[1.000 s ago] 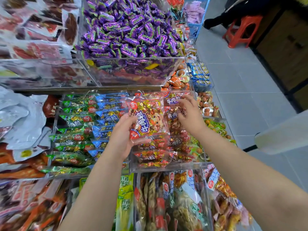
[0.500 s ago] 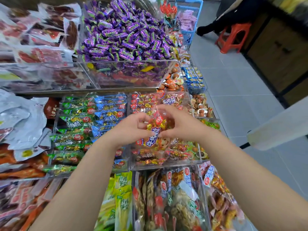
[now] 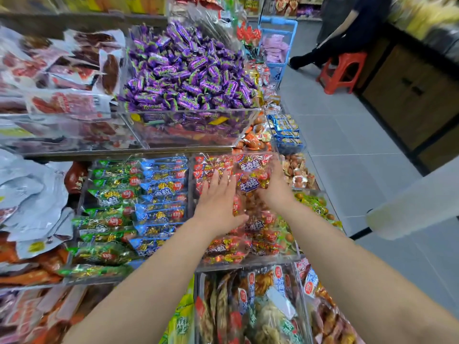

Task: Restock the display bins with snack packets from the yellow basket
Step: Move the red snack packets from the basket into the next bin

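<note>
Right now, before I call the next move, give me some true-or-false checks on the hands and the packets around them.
1. The left hand and the right hand are both at the red packets. True.
2. The left hand is balled into a fist. False: its fingers lie straight on the red packets.
3. The purple candies fill the bin on the tier above the red packets. True.
4. The green packets lie to the right of the red packets. False: they lie to the left, beyond the blue packets.
</note>
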{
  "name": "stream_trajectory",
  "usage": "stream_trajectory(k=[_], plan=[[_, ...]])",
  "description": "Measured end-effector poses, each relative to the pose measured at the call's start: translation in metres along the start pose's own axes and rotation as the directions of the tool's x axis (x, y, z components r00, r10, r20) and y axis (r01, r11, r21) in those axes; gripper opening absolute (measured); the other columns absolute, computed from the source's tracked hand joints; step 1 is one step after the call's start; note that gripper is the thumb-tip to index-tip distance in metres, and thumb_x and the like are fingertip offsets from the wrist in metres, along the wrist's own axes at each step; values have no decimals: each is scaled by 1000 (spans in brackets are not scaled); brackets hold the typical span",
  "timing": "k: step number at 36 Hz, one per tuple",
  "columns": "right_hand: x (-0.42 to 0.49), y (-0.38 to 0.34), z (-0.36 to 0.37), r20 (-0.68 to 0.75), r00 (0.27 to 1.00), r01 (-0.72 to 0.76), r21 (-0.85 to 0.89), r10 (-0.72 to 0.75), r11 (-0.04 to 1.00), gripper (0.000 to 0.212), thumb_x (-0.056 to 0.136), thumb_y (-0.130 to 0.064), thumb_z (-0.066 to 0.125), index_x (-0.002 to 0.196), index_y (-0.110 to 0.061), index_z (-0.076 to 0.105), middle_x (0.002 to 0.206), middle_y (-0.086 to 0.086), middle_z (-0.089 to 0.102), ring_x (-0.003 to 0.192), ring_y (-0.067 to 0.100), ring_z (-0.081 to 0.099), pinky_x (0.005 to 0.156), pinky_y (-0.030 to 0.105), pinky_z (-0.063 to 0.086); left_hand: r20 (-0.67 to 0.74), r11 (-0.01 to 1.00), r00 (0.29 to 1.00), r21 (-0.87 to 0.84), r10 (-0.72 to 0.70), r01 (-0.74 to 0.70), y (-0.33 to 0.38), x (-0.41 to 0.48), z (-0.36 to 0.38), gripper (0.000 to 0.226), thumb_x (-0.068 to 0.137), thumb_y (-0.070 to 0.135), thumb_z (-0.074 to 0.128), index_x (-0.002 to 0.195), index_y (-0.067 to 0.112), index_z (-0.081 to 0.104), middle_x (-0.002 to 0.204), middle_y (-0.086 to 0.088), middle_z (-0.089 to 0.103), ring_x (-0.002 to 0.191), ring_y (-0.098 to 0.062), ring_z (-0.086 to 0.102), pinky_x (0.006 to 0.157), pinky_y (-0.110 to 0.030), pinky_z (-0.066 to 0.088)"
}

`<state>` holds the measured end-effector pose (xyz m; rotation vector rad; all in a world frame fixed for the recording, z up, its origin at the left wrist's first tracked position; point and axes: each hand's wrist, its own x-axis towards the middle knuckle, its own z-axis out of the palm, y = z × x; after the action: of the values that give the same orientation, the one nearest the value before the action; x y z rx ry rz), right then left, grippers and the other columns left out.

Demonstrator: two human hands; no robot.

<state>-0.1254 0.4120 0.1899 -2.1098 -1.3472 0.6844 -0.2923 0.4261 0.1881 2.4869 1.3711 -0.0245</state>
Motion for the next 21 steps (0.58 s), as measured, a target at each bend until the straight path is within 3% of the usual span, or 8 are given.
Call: stream_trajectory(k=[2, 6, 8, 9, 11, 15, 17, 21], plan=[[3, 7, 8, -3, 1000, -11, -4, 11, 1000, 85, 81, -3, 68, 146, -8, 14, 136, 14, 43, 124, 30, 46, 101, 35, 38, 68, 998, 997, 53, -38, 35, -4, 4, 8, 106, 83, 69, 50, 153, 18, -10, 160, -12, -17, 146, -33, -20, 115, -48, -10], [4, 21, 14, 80, 993, 116, -379, -92, 918, 91, 80, -23, 74, 148, -12, 15, 154, 15, 6, 141, 35, 13, 114, 38, 17, 101, 993, 993, 106, -60, 49, -11, 7, 18, 105, 83, 76, 39, 154, 15, -8, 159, -14, -18, 146, -32, -20, 114, -47, -14], [7, 23, 18, 152, 972, 235, -693, -181, 681, 97, 81, -30, 70, 150, -18, 3, 154, 16, -19, 141, 38, -17, 113, 48, -10, 84, 991, 995, 122, -57, 47, -11, 7, 22, 104, 83, 77, 38, 154, 15, -6, 159, -14, -17, 146, -32, -20, 112, -47, -16], [9, 23, 18, 204, 956, 290, -769, -212, 570, 97, 82, -31, 67, 150, -20, -2, 153, 15, -23, 140, 37, -24, 108, 50, -18, 82, 991, 995, 126, -58, 47, -11, 7, 22, 104, 83, 77, 37, 153, 14, -7, 159, -14, -18, 146, -32, -20, 112, -46, -17], [18, 18, 15, 303, 925, 379, -777, -230, 502, 97, 82, -35, 66, 151, -20, 0, 157, 11, -11, 143, 32, -15, 110, 48, -17, 92, 989, 994, 137, -60, 48, -11, 8, 23, 105, 83, 77, 37, 153, 14, -8, 159, -14, -18, 145, -32, -21, 112, -47, -17], [37, 4, 5, 380, 903, 428, -754, -202, 497, 104, 62, -54, 78, 141, -17, 22, 141, 10, 31, 134, 30, 29, 113, 45, 19, 130, 984, 988, 170, -80, 57, -10, 10, 22, 108, 82, 78, 36, 152, 12, -10, 158, -15, -21, 144, -33, -24, 113, -48, -17], [41, 1, 4, 384, 912, 405, -775, -146, 485, 107, 56, -62, 78, 136, -18, 22, 133, 10, 39, 127, 31, 37, 107, 44, 28, 124, 983, 989, 170, -83, 61, -10, 10, 22, 108, 81, 79, 36, 152, 11, -11, 158, -15, -22, 144, -33, -24, 112, -48, -18], [45, 2, 3, 398, 913, 394, -797, -91, 458, 100, 56, -67, 74, 131, -15, 33, 130, 9, 44, 125, 30, 40, 107, 45, 30, 103, 981, 990, 179, -92, 73, -9, 9, 26, 111, 81, 80, 33, 150, 9, -16, 157, -15, -23, 144, -32, -25, 111, -48, -18]])
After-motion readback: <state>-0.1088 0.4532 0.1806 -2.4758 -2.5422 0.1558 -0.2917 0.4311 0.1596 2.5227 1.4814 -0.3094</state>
